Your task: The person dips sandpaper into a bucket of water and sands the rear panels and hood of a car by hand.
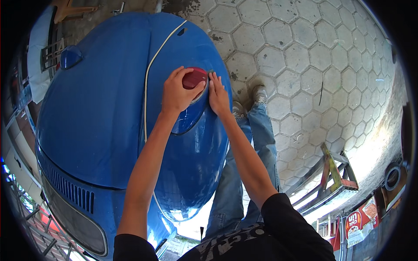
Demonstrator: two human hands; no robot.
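Observation:
A red tail light lens (195,78) sits on the rounded rear fender (192,156) of a blue Beetle-type car. My left hand (178,91) spans this lens, fingers over its far left edge and thumb on its near right side. Flat along the right side of the light lies my right hand (218,94), its fingers extended against the fender. A small greenish thing (211,71) shows at its fingertips, too little to identify. Below the lens is the blue tail light housing (187,119), edged by a dark seal.
A pale cord or trim strip (146,98) runs along the seam beside the engine lid (91,107). Hexagonal pavers (277,58) cover the ground. To the right stand a worn metal frame (339,176) and a red printed sign (361,222). A louvred vent (68,182) lies above the rear window (72,218).

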